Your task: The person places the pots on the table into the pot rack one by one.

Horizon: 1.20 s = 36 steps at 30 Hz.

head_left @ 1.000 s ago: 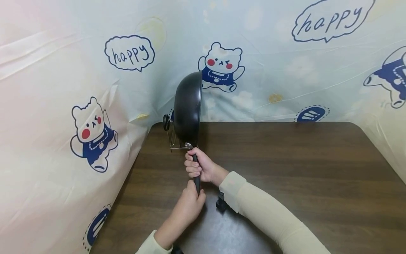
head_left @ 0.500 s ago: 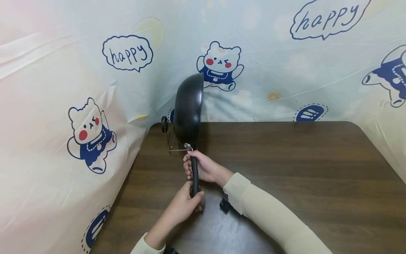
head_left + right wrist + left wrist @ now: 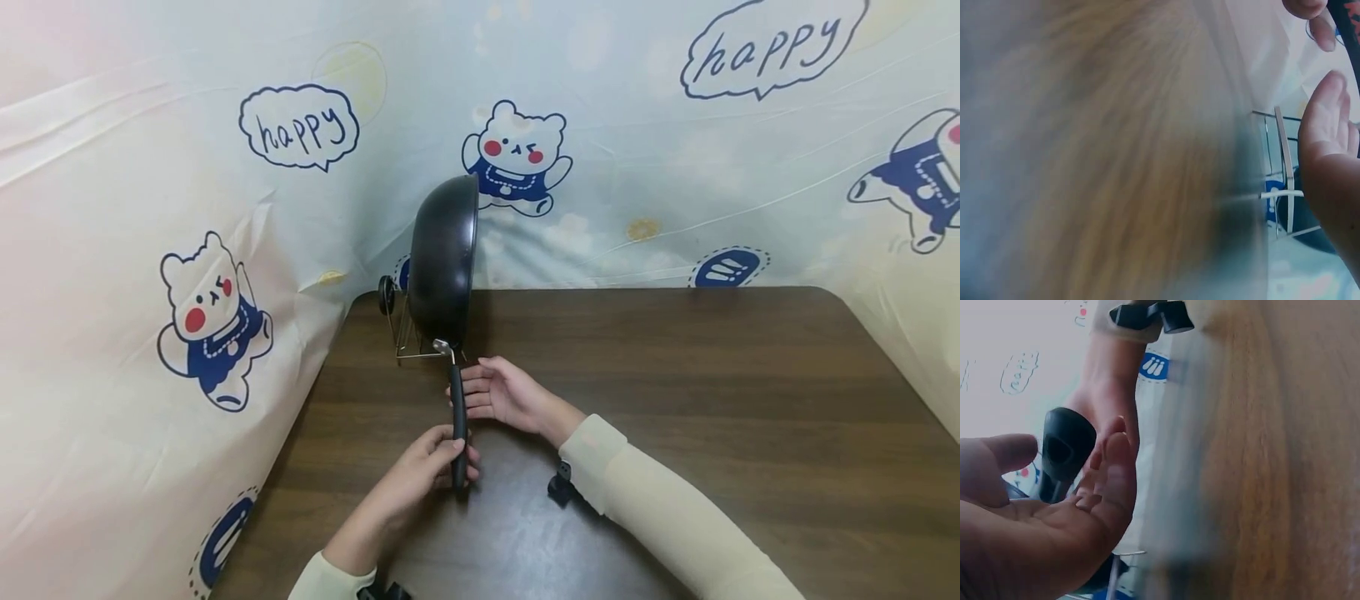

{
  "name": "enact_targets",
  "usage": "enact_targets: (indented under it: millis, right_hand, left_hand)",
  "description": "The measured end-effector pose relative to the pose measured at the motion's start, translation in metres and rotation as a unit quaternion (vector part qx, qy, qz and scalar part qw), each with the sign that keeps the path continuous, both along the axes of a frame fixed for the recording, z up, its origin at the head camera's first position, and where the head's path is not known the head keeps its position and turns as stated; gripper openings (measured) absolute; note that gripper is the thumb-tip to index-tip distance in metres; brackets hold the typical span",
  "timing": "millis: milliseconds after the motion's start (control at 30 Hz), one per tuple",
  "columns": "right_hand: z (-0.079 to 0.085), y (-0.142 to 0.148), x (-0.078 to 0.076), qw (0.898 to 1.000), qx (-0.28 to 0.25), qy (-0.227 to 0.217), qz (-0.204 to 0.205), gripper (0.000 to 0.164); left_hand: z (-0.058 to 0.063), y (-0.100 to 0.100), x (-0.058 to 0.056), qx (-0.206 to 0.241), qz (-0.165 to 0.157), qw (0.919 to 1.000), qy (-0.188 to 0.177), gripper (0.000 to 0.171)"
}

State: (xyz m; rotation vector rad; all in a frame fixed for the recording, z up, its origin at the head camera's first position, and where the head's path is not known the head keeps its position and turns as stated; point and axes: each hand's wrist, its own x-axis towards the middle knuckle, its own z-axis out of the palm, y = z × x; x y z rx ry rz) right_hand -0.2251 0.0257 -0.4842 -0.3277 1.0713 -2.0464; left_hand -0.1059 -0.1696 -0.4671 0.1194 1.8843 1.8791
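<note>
A black wok (image 3: 442, 258) stands on its side in a wire rack (image 3: 408, 354), its open face turned right. Its long black handle (image 3: 458, 417) points toward me. My left hand (image 3: 420, 471) is around the handle's end; in the left wrist view the handle end (image 3: 1067, 440) lies between thumb and fingers, with a small gap at the thumb. My right hand (image 3: 517, 396) is on the handle's right side with straight fingers, the tips partly behind it. Whether those tips touch it I cannot tell. In the right wrist view, the same hand (image 3: 1329, 137) has its fingers extended.
A round black knob-like piece (image 3: 386, 294) shows left of the wok, by the rack. The brown wooden table (image 3: 675, 400) reaches back to a printed cloth backdrop (image 3: 600, 167), which also hangs along the left. A small black camera (image 3: 562, 485) sits at the right cuff.
My right hand has let go of the handle and drawn back to the right, its fingers straightening. The left hand's hold has loosened. Between them, the handle end has dropped slightly toward me.
</note>
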Motion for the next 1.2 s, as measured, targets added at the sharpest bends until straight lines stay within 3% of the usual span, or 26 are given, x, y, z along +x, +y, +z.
enact_targets:
  millis: [200, 333, 467, 667, 867, 967, 1033, 1100, 1200]
  right_hand:
    - [-0.001, 0.023, 0.002, 0.999, 0.026, 0.011, -0.035, 0.065]
    - [0.006, 0.041, 0.004, 0.997, 0.036, 0.012, -0.071, 0.064]
    - [0.015, 0.063, 0.008, 0.993, 0.050, 0.016, -0.104, 0.064]
    - [0.033, 0.104, 0.019, 0.988, 0.068, 0.053, -0.132, 0.060]
    - [0.054, 0.144, 0.030, 0.975, 0.089, 0.145, -0.146, 0.060]
    - [0.064, 0.163, 0.036, 0.959, 0.112, 0.205, -0.160, 0.057]
    - [0.071, 0.174, 0.040, 0.943, 0.133, 0.253, -0.171, 0.055]
    - [0.076, 0.185, 0.044, 0.920, 0.168, 0.302, -0.185, 0.050]
    - [0.081, 0.198, 0.051, 0.870, 0.251, 0.369, -0.208, 0.044]
  left_hand:
    - [-0.003, -0.009, -0.010, 0.089, 0.008, 0.9936, -0.069, 0.066]
    - [-0.002, -0.015, -0.020, 0.127, 0.010, 0.9884, -0.083, 0.073]
    - [0.000, -0.022, -0.029, 0.146, 0.039, 0.9854, -0.078, 0.073]
    - [0.015, -0.037, -0.039, 0.148, 0.062, 0.9870, -0.010, 0.070]
    - [0.041, -0.050, -0.042, 0.085, 0.059, 0.9882, 0.113, 0.060]
    - [0.051, -0.054, -0.041, 0.022, 0.060, 0.9799, 0.189, 0.052]
    - [0.054, -0.056, -0.040, -0.039, 0.068, 0.9670, 0.242, 0.046]
    - [0.056, -0.057, -0.039, -0.106, 0.075, 0.9502, 0.283, 0.043]
    - [0.056, -0.056, -0.038, -0.219, 0.082, 0.9140, 0.331, 0.045]
